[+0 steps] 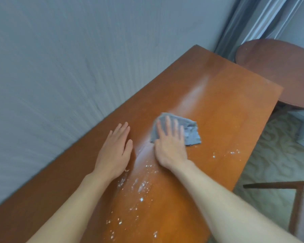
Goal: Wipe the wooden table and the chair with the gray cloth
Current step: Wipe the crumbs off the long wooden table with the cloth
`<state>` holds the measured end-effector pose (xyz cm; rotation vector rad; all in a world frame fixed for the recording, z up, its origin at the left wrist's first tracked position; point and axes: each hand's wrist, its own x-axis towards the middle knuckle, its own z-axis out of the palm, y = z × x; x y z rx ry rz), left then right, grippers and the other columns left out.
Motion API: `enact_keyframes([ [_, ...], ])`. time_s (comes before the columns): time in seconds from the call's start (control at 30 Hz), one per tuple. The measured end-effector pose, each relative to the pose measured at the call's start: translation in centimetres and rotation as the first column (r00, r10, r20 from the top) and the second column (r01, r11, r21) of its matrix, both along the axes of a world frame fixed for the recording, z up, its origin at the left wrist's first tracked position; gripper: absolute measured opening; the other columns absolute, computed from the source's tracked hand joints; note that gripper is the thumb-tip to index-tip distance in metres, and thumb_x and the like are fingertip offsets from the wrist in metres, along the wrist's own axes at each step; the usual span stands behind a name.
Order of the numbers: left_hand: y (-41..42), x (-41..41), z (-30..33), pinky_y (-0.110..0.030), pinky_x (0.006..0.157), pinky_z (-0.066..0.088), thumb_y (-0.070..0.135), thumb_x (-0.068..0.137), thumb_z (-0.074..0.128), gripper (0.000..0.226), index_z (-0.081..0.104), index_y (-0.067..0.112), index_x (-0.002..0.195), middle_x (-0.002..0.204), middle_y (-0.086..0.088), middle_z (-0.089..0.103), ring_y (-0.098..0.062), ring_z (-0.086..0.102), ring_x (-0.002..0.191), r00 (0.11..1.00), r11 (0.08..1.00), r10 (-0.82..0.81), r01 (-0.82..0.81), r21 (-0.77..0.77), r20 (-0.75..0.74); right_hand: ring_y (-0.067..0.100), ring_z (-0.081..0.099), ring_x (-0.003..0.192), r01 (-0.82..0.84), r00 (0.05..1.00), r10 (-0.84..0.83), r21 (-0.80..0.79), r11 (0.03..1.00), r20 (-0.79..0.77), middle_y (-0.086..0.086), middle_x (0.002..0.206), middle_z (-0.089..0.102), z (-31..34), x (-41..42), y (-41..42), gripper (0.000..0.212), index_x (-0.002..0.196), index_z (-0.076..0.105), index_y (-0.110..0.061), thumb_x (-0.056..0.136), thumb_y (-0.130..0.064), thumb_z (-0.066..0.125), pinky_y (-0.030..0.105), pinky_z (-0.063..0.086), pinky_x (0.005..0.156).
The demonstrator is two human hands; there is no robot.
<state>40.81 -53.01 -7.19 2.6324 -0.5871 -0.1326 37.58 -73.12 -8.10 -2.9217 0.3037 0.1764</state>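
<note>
Right hand (171, 146), grip flat and wide, pressing gray cloth (189, 131) onto desk (226, 95); left hand (115, 148) flat alongside, empty.

A pale gray wall (60, 58) with a faint ribbed texture fills the left. Gray curtains (253, 20) hang in the far corner. Below them stands a round brown side table (277, 71). The floor is patterned beige carpet (270, 155).
</note>
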Motion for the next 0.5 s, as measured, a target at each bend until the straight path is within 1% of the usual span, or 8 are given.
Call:
enact_keyframes([
  [0.07,2.2,-1.0,-0.3,-0.029,0.122,0.002,0.042,0.102,0.022,0.061,0.03,0.013,0.156,0.164,0.005,0.02,-0.003,0.005,0.15,0.999,0.999,0.048,-0.048,-0.018,-0.003,0.036,-0.014,0.156,-0.137,0.991,0.137,0.043,0.99,0.008,0.01,0.171,-0.007,0.3,-1.3,6.2,0.074,0.164,0.005,-0.023,0.098,-0.036,0.037,0.053,-0.011,0.125],
  [0.13,3.8,-2.3,-0.8,-0.027,0.122,0.001,0.045,0.101,0.02,0.064,0.029,0.014,0.156,0.164,0.005,0.02,-0.001,0.005,0.15,0.995,0.995,0.085,-0.087,-0.051,-0.049,0.036,-0.018,0.155,-0.236,0.972,0.236,0.068,0.969,0.001,0.01,0.171,-0.009,0.3,-2.9,10.9,0.073,0.164,0.003,-0.02,0.099,-0.033,0.035,0.053,-0.013,0.124],
  [0.2,4.5,-3.2,-1.4,-0.023,0.121,-0.001,0.049,0.099,0.017,0.067,0.026,0.017,0.158,0.164,0.007,0.019,0.0,0.006,0.15,0.992,0.991,0.102,-0.109,-0.081,-0.08,0.036,-0.021,0.155,-0.274,0.961,0.275,0.053,0.96,-0.018,0.01,0.171,-0.012,0.2,-3.7,12.7,0.071,0.163,-0.003,-0.017,0.102,-0.031,0.029,0.053,-0.011,0.124],
  [0.23,4.5,-3.3,-1.6,-0.023,0.121,0.0,0.049,0.099,0.016,0.067,0.027,0.017,0.157,0.164,0.006,0.02,-0.001,0.008,0.15,0.992,0.99,0.109,-0.115,-0.082,-0.069,0.035,-0.02,0.155,-0.283,0.959,0.284,0.043,0.958,-0.016,0.01,0.171,-0.012,0.1,-3.8,12.7,0.07,0.163,-0.004,-0.016,0.103,-0.031,0.028,0.053,-0.01,0.124],
  [0.3,4.5,-3.4,-1.8,-0.025,0.122,0.002,0.05,0.1,0.016,0.067,0.028,0.016,0.157,0.163,0.005,0.022,-0.004,0.01,0.151,0.995,0.994,0.101,-0.102,-0.043,-0.02,0.033,-0.015,0.156,-0.307,0.952,0.307,0.045,0.951,0.005,0.007,0.172,-0.008,0.0,-3.7,11.5,0.067,0.163,0.0,-0.019,0.105,-0.033,0.029,0.051,-0.008,0.125],
  [0.37,4.5,-3.4,-1.9,-0.027,0.122,0.004,0.051,0.102,0.014,0.068,0.029,0.013,0.157,0.164,0.004,0.021,-0.006,0.01,0.151,0.997,0.997,0.076,-0.076,0.022,0.019,0.031,-0.01,0.158,-0.29,0.957,0.289,0.064,0.955,0.029,0.005,0.172,-0.003,-0.2,-3.7,9.6,0.064,0.163,0.006,-0.023,0.105,-0.033,0.03,0.049,-0.005,0.126],
  [0.43,4.5,-3.5,-2.0,-0.031,0.123,0.005,0.053,0.103,0.013,0.07,0.029,0.011,0.156,0.165,0.003,0.019,-0.008,0.01,0.152,0.997,0.994,0.061,-0.065,0.085,0.047,0.031,-0.005,0.158,-0.21,0.977,0.208,0.042,0.977,0.047,0.005,0.172,0.0,-0.5,-3.9,6.7,0.063,0.163,0.009,-0.025,0.104,-0.032,0.03,0.049,-0.004,0.127],
  [0.5,4.5,-3.6,-2.0,-0.033,0.124,0.006,0.054,0.104,0.012,0.069,0.025,0.013,0.158,0.165,0.005,0.014,-0.006,0.006,0.152,0.997,0.99,0.054,-0.061,0.13,0.06,0.03,0.0,0.158,-0.103,0.993,0.103,-0.005,0.995,0.048,0.005,0.172,0.002,-0.9,-4.6,2.5,0.063,0.163,0.009,-0.026,0.104,-0.031,0.03,0.048,-0.002,0.127],
])
